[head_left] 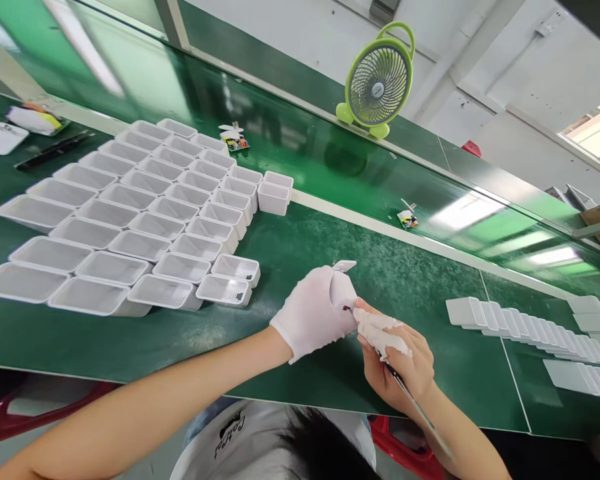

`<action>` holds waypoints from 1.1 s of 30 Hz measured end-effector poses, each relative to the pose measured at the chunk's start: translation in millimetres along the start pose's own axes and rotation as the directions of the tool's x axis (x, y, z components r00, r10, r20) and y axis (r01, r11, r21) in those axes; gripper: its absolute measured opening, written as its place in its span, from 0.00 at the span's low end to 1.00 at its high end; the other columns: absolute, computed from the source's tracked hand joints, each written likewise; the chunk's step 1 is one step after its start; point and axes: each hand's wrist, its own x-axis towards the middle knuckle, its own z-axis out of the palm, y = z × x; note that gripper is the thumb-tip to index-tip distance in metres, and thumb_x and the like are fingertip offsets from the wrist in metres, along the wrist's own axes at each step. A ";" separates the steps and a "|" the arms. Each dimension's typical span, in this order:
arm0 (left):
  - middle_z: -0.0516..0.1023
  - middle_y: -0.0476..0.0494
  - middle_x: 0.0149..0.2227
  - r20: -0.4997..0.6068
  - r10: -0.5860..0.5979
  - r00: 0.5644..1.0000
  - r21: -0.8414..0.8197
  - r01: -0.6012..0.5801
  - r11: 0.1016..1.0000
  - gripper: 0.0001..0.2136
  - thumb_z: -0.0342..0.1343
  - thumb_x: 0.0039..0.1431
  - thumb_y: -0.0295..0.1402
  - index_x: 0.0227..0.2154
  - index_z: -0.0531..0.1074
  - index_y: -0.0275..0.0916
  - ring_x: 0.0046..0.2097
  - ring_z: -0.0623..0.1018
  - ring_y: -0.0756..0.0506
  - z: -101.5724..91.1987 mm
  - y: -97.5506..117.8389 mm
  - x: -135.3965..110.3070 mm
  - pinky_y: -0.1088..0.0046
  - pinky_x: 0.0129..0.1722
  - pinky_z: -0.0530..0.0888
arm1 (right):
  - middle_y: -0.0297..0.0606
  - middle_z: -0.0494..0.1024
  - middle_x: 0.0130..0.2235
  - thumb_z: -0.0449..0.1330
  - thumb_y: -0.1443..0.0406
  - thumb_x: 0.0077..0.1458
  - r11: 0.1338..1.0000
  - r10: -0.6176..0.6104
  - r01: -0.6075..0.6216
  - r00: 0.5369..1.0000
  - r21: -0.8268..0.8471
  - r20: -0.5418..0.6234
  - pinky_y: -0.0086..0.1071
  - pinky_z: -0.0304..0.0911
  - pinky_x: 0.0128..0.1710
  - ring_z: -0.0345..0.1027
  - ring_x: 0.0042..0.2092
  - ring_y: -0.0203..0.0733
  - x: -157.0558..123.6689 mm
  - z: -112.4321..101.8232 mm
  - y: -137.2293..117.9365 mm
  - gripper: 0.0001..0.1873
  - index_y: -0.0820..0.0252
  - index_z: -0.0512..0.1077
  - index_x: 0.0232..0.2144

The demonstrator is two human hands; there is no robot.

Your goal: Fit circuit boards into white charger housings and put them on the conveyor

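Observation:
My left hand [314, 312], in a white glove, is closed around a small white plastic shell [341, 283] held just above the green table. My right hand [399, 363] is bare, with white wrapping on the fingers. It pinches a thin brush-like tool [410, 399] whose tip touches the shell at the left hand. Both hands meet at the middle of the table's near edge.
Several rows of open white plastic shells [130, 220] cover the table [430, 280] at left. Stacks of white lids [525, 327] lie at right. Small circuit boards [407, 217] ride the glossy green conveyor [305, 147]. A green desk fan [379, 81] stands behind it.

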 end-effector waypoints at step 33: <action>0.67 0.56 0.24 0.090 0.019 0.996 -0.382 0.017 0.924 0.15 0.67 0.55 0.37 0.28 0.65 0.39 0.25 0.69 0.53 -4.5 4.1 17.1 0.76 0.27 0.69 | 0.48 0.85 0.44 0.58 0.55 0.66 0.717 0.685 -0.637 0.721 0.283 -0.110 0.45 0.78 0.47 0.82 0.46 0.50 -44.3 -14.9 64.2 0.14 0.60 0.76 0.41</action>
